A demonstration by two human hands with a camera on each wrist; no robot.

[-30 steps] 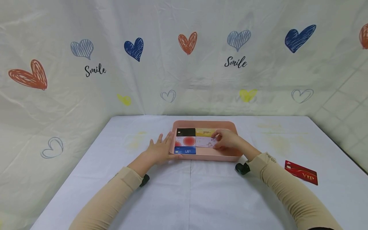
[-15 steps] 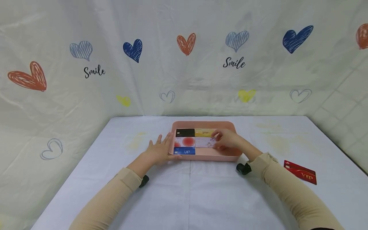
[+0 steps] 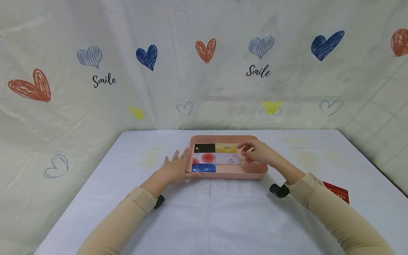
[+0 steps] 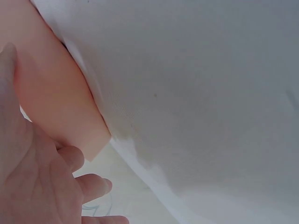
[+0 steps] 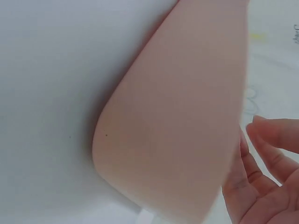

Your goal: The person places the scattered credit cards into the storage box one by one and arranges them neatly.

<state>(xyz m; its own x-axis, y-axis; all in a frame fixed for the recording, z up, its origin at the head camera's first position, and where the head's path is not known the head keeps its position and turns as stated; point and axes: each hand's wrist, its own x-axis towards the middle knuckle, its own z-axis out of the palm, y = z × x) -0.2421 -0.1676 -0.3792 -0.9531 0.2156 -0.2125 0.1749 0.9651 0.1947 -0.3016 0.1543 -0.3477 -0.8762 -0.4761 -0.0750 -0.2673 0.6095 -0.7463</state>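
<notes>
A pink tray [image 3: 237, 174] sits on the white table in the head view. Inside, cards lie in two columns: a black card [image 3: 204, 148], a white card with red circles [image 3: 207, 158] and a blue VIP card [image 3: 204, 168] at left; a yellow card [image 3: 225, 147] and a pale floral card [image 3: 227, 158] beside them. My left hand [image 3: 176, 169] rests spread at the tray's left front corner, its thumb along the front wall. Over the tray's right part hovers my right hand [image 3: 258, 153], fingers loosely bent, holding nothing. A red VIP card [image 3: 338, 191] lies at right, partly hidden by my sleeve.
Dark wrist cameras [image 3: 279, 190] hang under both cuffs. Behind the table [image 3: 210, 216] rises a white curtain [image 3: 229, 81] printed with hearts and "Smile".
My right hand has let go of the floral card and moved slightly right and up from it. Its sleeve now covers part of the red card. The left hand stays at the tray.
</notes>
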